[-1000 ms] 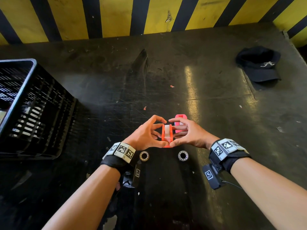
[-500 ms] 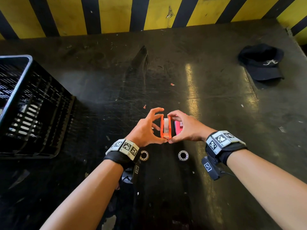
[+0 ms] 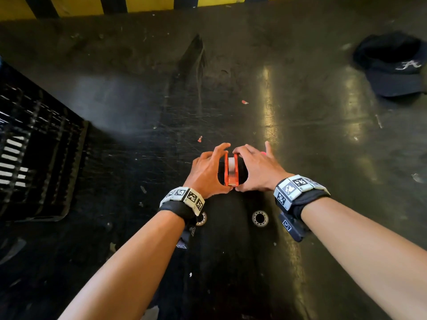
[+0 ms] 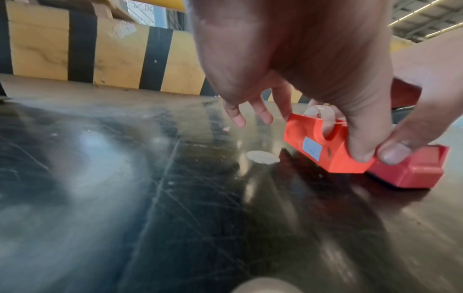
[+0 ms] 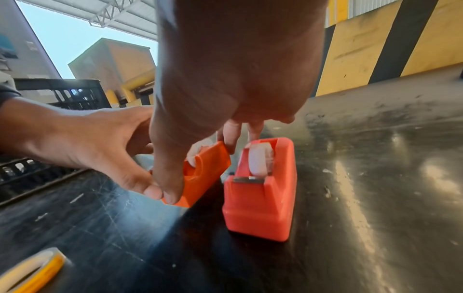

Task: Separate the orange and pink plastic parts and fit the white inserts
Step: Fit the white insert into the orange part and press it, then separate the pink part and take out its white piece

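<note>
Both hands hold the orange part (image 3: 231, 172) at the table's middle. My left hand (image 3: 208, 172) pinches its left side and near corner, and my right hand (image 3: 256, 169) grips its right side. The thumbs meet at the near end. A white insert (image 3: 231, 166) sits between its two walls. The right wrist view shows the orange part (image 5: 205, 172) tilted, just left of the pink part (image 5: 263, 198). That pink part stands on the table with a white insert (image 5: 260, 160) in it. From the head, only a sliver of the pink part (image 3: 263, 153) shows past my right hand.
Two metal rings lie near my wrists, one (image 3: 260, 218) in plain view, the other (image 3: 201, 218) half under the left wristband. A black slatted crate (image 3: 34, 158) stands at the left and a dark cap (image 3: 392, 65) at the back right. A yellow-black wall (image 3: 69, 5) closes the far side.
Both hands have kept hold of the orange part and their fingers have drawn in over it. My right hand now covers most of the pink part.
</note>
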### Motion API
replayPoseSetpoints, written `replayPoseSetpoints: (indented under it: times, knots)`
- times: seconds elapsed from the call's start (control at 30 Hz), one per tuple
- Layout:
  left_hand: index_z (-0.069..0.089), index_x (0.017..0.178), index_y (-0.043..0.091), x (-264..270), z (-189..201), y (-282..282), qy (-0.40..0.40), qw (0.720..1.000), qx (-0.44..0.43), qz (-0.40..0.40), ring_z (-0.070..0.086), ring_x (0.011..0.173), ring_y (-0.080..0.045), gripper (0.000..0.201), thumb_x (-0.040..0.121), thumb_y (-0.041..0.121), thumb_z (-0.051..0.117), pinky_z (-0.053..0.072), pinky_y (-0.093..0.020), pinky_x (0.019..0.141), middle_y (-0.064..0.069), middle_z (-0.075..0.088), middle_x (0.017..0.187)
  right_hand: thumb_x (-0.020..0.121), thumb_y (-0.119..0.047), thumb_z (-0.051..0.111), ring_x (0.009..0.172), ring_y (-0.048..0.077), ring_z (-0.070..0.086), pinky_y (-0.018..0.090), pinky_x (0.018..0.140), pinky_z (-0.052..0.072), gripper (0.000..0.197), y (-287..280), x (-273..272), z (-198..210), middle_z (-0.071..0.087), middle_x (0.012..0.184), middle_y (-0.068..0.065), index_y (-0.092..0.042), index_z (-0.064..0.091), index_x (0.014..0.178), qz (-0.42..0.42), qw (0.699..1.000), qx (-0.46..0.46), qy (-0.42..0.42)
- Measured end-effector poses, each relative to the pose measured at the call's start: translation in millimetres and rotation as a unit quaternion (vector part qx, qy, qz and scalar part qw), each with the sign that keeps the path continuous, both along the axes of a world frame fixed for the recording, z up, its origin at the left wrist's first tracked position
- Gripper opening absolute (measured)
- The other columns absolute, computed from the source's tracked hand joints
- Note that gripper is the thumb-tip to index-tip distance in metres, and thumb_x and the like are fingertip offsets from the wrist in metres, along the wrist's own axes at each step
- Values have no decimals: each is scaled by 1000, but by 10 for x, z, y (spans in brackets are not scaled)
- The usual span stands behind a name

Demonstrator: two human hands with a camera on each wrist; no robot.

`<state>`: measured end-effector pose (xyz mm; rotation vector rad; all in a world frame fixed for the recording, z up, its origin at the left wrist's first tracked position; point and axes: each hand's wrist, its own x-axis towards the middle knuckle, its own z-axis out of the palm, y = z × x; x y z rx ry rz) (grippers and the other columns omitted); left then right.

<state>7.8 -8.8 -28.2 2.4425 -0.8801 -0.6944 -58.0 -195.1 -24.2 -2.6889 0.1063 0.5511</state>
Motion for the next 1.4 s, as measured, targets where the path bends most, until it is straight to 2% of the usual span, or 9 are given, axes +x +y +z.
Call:
replayPoseSetpoints:
  times: [0.13, 0.3, 0.43, 0.53, 0.77, 1.0, 1.13, 1.2, 1.4]
  knots:
    - [13, 158, 35, -11, -119, -29, 1, 1000, 13, 4, 41, 145, -30, 125, 61, 39, 93, 31, -57, 120, -2, 48, 155, 61, -59, 84, 153, 28, 27, 70, 118, -10, 106, 13, -5, -81, 48, 153, 9, -25, 31, 146, -2, 1000, -13, -6]
    - [11, 159, 33, -47, -168, -47, -4, 1000, 30, 8, 42, 145, -31, 126, 64, 37, 92, 32, -57, 120, -7, 48, 154, 61, -62, 84, 157, 27, 17, 69, 115, -16, 113, 23, -35, -150, 43, 158, 8, -26, 25, 150, 2, 1000, -28, -14]
    - [2, 162, 33, -58, -181, -56, -4, 999, 46, 7, 40, 147, -31, 130, 67, 38, 91, 32, -59, 120, -7, 44, 159, 60, -60, 88, 159, 27, -3, 71, 118, -10, 129, -32, -84, -132, 12, 171, 2, -29, 11, 159, 7, 999, -29, -12]
    - [-6, 161, 38, -41, -148, -31, 3, 998, 59, 7, 34, 151, -31, 141, 62, 39, 95, 30, -60, 121, -7, 37, 163, 61, -54, 90, 158, 25, -9, 67, 122, -3, 135, -207, -139, -61, 0, 173, -1, -37, 1, 161, -21, 1000, 12, 12]
    - [-3, 160, 40, 52, 54, -1, 3, 999, 52, 7, 29, 154, -32, 143, 57, 49, 96, 31, -63, 120, -6, 30, 168, 56, -54, 93, 159, 25, -1, 67, 122, 7, 141, -570, -300, -41, 2, 172, -3, -37, 1, 161, -65, 995, 22, 66]
    - [23, 158, 36, -4, 221, -131, 9, 1000, -6, 4, 28, 154, -26, 107, 73, 45, 87, 31, -59, 121, 1, 38, 163, 61, -40, 91, 147, 22, 36, 64, 121, 13, 114, -460, -400, -81, 40, 158, -3, -29, 25, 154, -106, 993, 52, 22]
    - [49, 144, 30, -72, 325, -218, -26, 998, -51, -25, 39, 147, -25, 72, 81, 41, 82, 38, -58, 116, 2, 53, 151, 56, -37, 94, 135, 24, 48, 44, 114, 37, 116, -469, -460, -15, 44, 152, 0, -25, 30, 152, -119, 985, 119, -22]
    - [56, 138, 30, -100, 376, -276, -42, 996, -62, -42, 41, 146, -25, 60, 83, 40, 80, 40, -58, 114, 1, 55, 149, 56, -34, 95, 132, 22, 50, 36, 107, 43, 116, -465, -491, 71, 42, 151, 0, -24, 31, 152, -122, 980, 152, -43]
    - [62, 135, 29, -158, 515, -433, -78, 993, -38, -76, 40, 146, -27, 57, 82, 43, 80, 41, -56, 115, 0, 52, 152, 58, -38, 93, 123, 20, 54, 34, 99, 47, 111, -386, -550, 306, 42, 146, -6, -31, 30, 150, -99, 979, 162, -78]
